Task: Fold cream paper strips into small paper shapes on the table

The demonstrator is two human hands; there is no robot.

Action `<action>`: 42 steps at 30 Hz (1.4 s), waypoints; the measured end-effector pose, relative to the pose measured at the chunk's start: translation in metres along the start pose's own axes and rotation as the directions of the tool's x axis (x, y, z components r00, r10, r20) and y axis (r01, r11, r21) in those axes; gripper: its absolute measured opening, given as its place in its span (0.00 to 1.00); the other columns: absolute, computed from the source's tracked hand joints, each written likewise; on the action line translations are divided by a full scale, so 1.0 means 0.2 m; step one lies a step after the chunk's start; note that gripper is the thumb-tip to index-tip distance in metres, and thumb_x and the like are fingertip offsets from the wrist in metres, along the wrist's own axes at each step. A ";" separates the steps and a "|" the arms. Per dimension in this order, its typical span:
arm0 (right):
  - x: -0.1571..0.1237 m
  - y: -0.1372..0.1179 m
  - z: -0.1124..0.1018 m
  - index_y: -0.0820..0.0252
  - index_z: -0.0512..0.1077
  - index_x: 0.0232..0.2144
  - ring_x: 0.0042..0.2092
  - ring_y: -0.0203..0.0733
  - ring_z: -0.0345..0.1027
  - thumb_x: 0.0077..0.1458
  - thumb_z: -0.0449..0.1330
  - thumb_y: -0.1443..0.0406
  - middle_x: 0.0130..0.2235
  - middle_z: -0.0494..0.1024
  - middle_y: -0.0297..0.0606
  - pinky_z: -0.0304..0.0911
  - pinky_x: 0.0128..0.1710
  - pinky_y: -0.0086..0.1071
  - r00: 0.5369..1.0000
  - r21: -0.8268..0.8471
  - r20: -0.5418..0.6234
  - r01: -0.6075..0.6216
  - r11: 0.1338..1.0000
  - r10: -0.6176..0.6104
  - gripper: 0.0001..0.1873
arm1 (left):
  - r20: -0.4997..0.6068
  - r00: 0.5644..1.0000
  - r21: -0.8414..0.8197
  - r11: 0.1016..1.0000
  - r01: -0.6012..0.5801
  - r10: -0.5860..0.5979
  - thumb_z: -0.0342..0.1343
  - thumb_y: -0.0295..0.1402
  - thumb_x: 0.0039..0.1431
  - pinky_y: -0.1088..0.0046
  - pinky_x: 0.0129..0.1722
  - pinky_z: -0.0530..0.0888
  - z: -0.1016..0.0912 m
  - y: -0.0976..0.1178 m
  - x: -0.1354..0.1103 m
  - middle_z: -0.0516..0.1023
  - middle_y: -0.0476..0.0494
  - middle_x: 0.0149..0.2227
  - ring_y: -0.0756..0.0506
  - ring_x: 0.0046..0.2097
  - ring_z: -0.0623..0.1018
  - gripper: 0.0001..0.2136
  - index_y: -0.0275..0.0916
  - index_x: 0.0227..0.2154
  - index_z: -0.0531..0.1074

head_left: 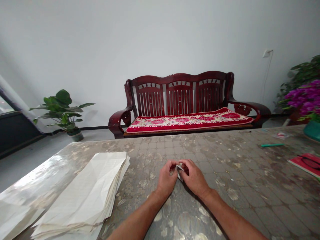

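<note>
Both my hands meet over the middle of the table. My left hand (167, 176) and my right hand (195, 176) have their fingers bent in and pinch a small folded piece of white paper (180, 167) between them. Most of the paper is covered by the fingers, so its full shape cannot be made out. To the left of my hands lies a thick stack of white paper sheets (87, 190), its edges uneven and slightly creased.
More paper (15, 216) lies at the lower left of the patterned table (240, 200). On the right are a green pen (272, 145), a red book (303, 163) with glasses (310, 161) on it, and purple flowers (306, 95). A wooden bench (180, 100) stands behind.
</note>
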State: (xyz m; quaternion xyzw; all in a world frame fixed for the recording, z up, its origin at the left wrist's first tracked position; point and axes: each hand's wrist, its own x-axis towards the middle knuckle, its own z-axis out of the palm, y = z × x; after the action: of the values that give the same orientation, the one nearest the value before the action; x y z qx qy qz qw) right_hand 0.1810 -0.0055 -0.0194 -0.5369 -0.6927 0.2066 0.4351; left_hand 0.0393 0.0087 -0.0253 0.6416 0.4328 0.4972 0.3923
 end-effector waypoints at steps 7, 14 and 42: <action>0.02 0.02 0.05 0.56 0.70 0.39 0.35 0.41 0.68 0.49 0.53 0.71 0.33 0.74 0.35 0.64 0.37 0.33 0.993 -0.068 -0.117 -0.010 0.998 0.002 0.15 | -0.074 0.997 0.207 0.978 -0.016 0.032 0.55 0.25 0.51 0.72 0.39 0.72 0.00 -0.02 0.01 0.78 0.48 0.36 0.47 0.38 0.77 0.09 0.39 0.36 0.71; 0.00 0.03 0.03 0.54 0.69 0.32 0.35 0.40 0.68 0.47 0.52 0.73 0.33 0.73 0.33 0.61 0.35 0.31 0.997 -0.126 -0.072 0.024 0.992 -0.033 0.12 | 0.017 0.999 0.394 0.918 -0.042 0.039 0.50 0.18 0.46 0.75 0.36 0.68 -0.06 -0.04 0.04 0.76 0.50 0.31 0.48 0.35 0.74 0.12 0.40 0.29 0.74; 0.02 0.03 -0.05 0.55 0.77 0.36 0.43 0.42 0.65 0.61 0.59 0.63 0.37 0.75 0.36 0.60 0.43 0.34 0.902 -0.335 0.336 0.382 0.861 -0.269 0.06 | 0.400 0.893 0.534 0.739 -0.411 0.207 0.59 0.32 0.61 0.70 0.49 0.72 -0.29 -0.05 -0.01 0.83 0.49 0.41 0.46 0.44 0.79 0.05 0.44 0.38 0.79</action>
State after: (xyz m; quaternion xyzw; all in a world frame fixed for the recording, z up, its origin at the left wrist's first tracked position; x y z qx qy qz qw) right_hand 0.1917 -0.0022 -0.0172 -0.4526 -0.8552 0.0592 0.2457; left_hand -0.0186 0.0134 -0.0239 0.8668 0.3862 0.2823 0.1405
